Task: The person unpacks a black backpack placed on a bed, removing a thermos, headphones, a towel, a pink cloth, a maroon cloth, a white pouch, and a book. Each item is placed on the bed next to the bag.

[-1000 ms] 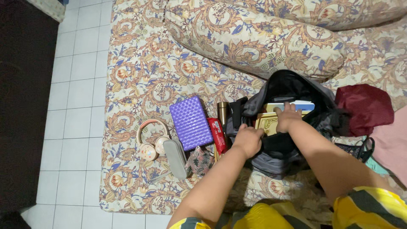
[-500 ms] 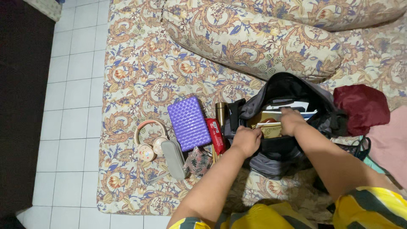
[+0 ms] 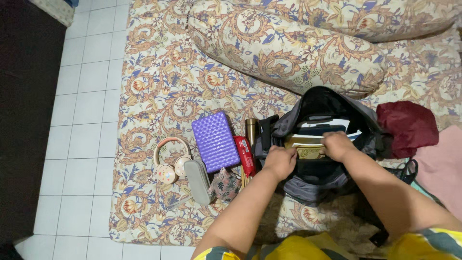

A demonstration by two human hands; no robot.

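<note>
A black and grey backpack [image 3: 320,103] lies open on a floral mattress [image 3: 163,82]. My left hand [image 3: 280,162] grips the near edge of the bag's opening. My right hand [image 3: 338,144] rests inside the opening, fingers on a yellowish flat item [image 3: 303,142], with white papers and a dark flat item behind it. Left of the bag lie a bronze bottle [image 3: 250,129], a red packet [image 3: 246,155], a purple bumpy case [image 3: 215,141], a grey pouch [image 3: 198,181], a small patterned pouch [image 3: 225,184] and pink headphones [image 3: 169,162].
A long floral bolster [image 3: 288,53] lies behind the bag. A maroon cloth [image 3: 408,126] and a pink cloth [image 3: 440,166] sit to the right. White floor tiles [image 3: 82,120] lie left of the mattress, with dark furniture [image 3: 24,120] at the far left.
My right hand has shifted from the bag's middle toward the near side of the opening, onto the yellowish item. My left hand stays on the bag's edge.
</note>
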